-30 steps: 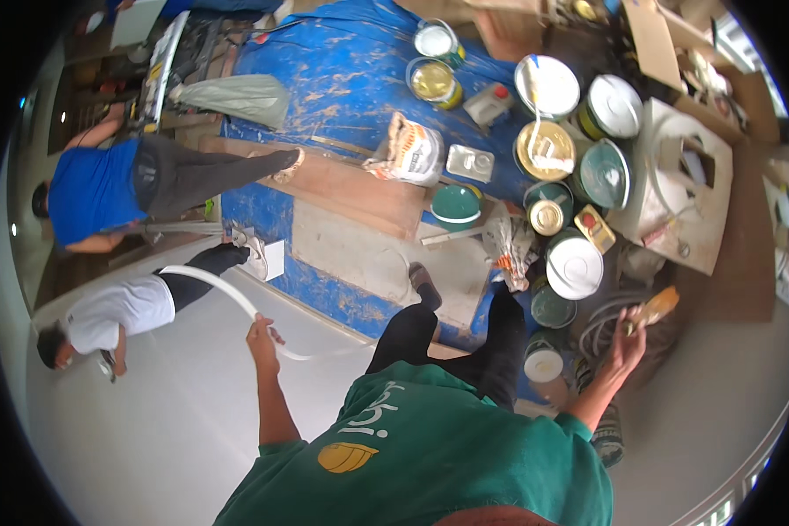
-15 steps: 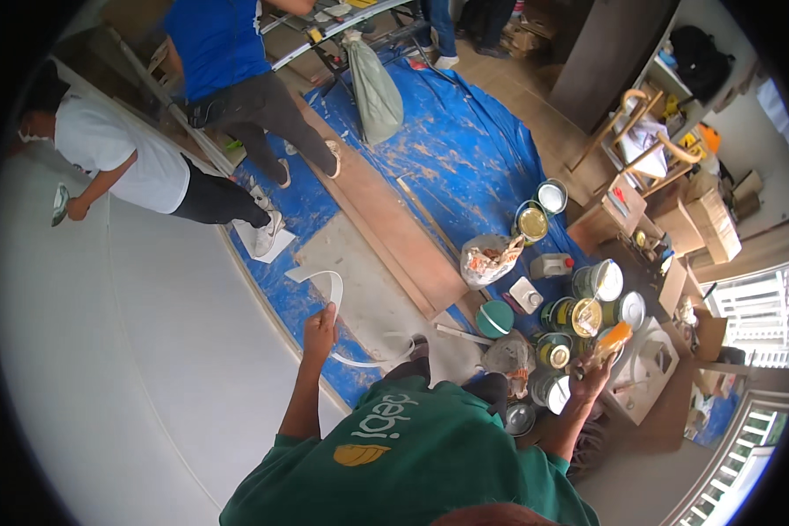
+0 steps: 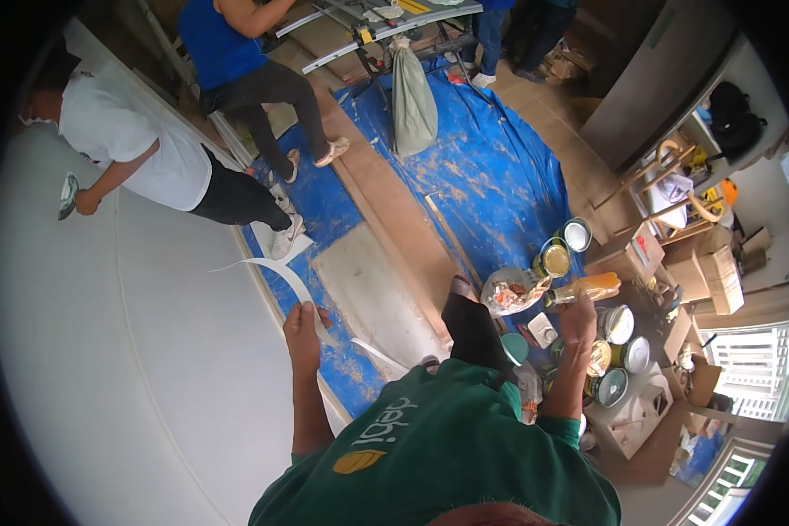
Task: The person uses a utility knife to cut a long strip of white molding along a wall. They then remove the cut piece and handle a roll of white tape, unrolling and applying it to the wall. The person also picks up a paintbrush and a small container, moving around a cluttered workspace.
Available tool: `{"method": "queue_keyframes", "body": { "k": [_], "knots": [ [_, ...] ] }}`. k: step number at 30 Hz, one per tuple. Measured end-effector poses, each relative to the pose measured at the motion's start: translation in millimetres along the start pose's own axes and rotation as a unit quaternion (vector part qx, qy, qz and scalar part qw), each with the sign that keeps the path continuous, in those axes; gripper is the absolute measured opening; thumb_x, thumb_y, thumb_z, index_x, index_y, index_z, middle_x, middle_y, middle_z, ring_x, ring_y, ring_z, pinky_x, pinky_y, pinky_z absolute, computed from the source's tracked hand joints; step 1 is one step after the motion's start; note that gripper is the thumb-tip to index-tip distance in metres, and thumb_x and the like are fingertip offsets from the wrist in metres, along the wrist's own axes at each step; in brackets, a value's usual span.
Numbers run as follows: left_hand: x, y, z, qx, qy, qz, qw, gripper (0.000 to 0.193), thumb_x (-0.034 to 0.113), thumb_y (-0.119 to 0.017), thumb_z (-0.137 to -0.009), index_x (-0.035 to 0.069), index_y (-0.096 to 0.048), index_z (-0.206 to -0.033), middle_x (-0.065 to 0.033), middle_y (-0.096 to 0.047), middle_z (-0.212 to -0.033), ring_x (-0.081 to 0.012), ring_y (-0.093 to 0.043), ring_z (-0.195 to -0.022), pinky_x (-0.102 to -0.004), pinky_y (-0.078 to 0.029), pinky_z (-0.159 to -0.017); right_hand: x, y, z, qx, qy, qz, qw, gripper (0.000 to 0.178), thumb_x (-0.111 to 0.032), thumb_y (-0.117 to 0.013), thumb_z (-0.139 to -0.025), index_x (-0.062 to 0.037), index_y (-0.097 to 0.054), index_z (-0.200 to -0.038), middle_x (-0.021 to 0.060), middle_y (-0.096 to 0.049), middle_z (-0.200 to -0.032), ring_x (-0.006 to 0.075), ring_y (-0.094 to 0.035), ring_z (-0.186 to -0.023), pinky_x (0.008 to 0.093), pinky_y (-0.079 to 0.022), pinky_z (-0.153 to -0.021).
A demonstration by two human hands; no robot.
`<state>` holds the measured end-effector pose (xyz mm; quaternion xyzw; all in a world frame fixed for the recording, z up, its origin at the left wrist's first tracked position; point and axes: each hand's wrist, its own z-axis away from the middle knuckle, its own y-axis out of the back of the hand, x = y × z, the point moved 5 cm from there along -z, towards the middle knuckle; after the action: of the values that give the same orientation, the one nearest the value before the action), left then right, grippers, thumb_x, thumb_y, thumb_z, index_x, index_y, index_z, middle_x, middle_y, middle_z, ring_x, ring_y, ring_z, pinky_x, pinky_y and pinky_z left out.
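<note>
My left hand (image 3: 303,331) is closed around a long, thin white flexible strip (image 3: 287,275). One end of it curls up and out to the left beside the pale wall, while a lower part bends near my legs. On the right, my right hand (image 3: 578,321) grips a clear plastic bottle (image 3: 593,287) with orange contents. The bottle lies nearly sideways, its narrow neck pointing left, above the group of paint cans. Part of the bottle is hidden behind my fingers.
A blue tarp (image 3: 478,149) and long brown boards (image 3: 386,206) cover the floor. Paint cans (image 3: 618,324) and a debris-filled plastic bag (image 3: 510,292) stand right. A person in white (image 3: 136,145) works at the wall (image 3: 88,289); another in blue (image 3: 223,44) is near a saw table (image 3: 386,31).
My right hand has raised the bottle forward and turned it sideways. The strip's far end has swung left toward the wall. One of my legs has stepped forward onto the boards.
</note>
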<state>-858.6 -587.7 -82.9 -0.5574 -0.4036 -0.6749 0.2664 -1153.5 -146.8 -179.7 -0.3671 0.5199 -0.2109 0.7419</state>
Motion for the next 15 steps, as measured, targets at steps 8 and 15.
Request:
{"method": "queue_keyframes", "body": {
  "k": [8, 15],
  "knots": [
    [23, -67, -125, 0.013, 0.042, -0.014, 0.999, 0.038, 0.032, -0.055, -0.1, 0.004, -0.059, -0.075, -0.0002, -0.047, -0.053, -0.0075, -0.042, -0.047, -0.0245, -0.033, -0.046, 24, -10, -151, 0.041, -0.028, -0.075, 0.996, 0.045, -0.023, -0.071, -0.089, -0.0114, -0.053, -0.128, 0.0042, -0.062, -0.119, 0.0208, -0.06, -0.107, 0.0394, -0.05, -0.093],
    [73, -129, -218, -0.018, 0.023, -0.073, 0.997, 0.034, 0.03, -0.059, -0.097, 0.002, -0.061, -0.078, -0.0011, -0.05, -0.054, -0.0082, -0.045, -0.046, -0.0253, -0.034, -0.044, -25, -84, -243, 0.022, -0.051, -0.063, 0.996, 0.04, -0.027, -0.066, -0.093, -0.0101, -0.053, -0.127, 0.0052, -0.063, -0.112, 0.019, -0.061, -0.103, 0.0354, -0.051, -0.086]
  ]
}}
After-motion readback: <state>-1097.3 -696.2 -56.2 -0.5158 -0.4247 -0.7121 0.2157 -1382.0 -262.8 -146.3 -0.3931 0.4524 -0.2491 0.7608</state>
